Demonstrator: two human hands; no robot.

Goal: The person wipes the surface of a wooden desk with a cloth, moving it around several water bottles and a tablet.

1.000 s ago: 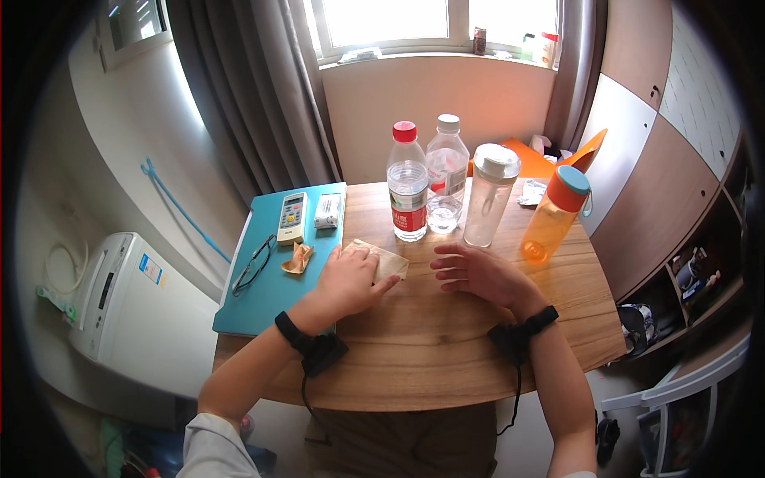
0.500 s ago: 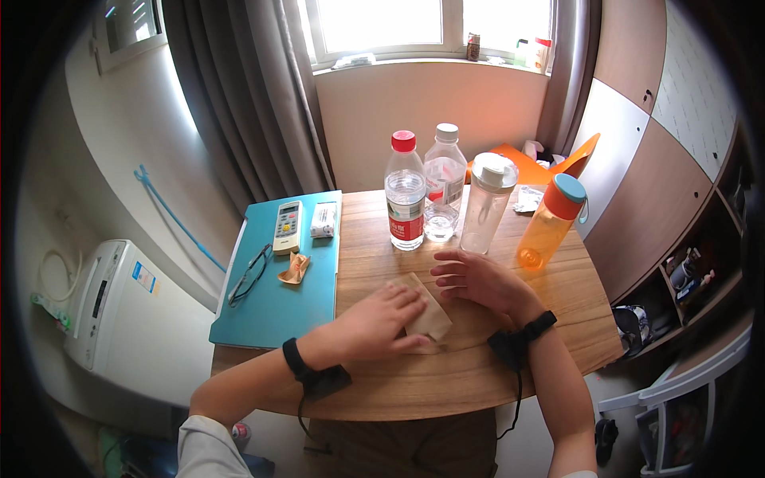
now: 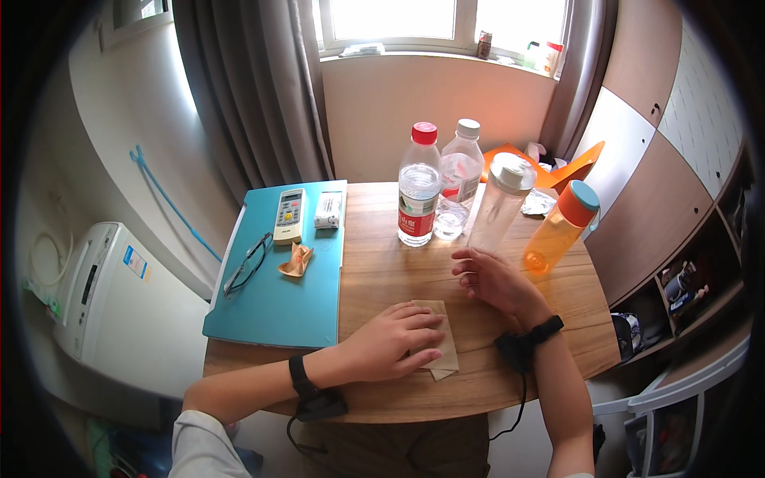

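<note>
A folded light-brown piece of paper, perhaps a napkin point(image 3: 445, 354), lies on the wooden table in front of me. Across its left part rests my left hand point(image 3: 390, 342), palm down with the fingers stretched out, hiding much of it. My right hand point(image 3: 500, 284) is held to the right of the paper, apart from it. Its fingers are loosely bent and spread, with nothing in them. Just beyond that hand stands a clear tumbler with a white lid point(image 3: 500, 199). Each wrist wears a black band with a cable.
Beyond my hands stand a red-capped water bottle point(image 3: 419, 195), a white-capped bottle point(image 3: 460, 179) and an orange bottle point(image 3: 562, 231). On the left, a teal folder point(image 3: 307, 311) carries glasses point(image 3: 249, 264), a remote control point(image 3: 289, 217), a small white pack point(image 3: 328, 210) and crumpled brown paper point(image 3: 296, 260).
The brown paper has turned more upright and lies slightly nearer to me and to the right. My left hand has shifted right with it; my right hand's fingers are more bent.
</note>
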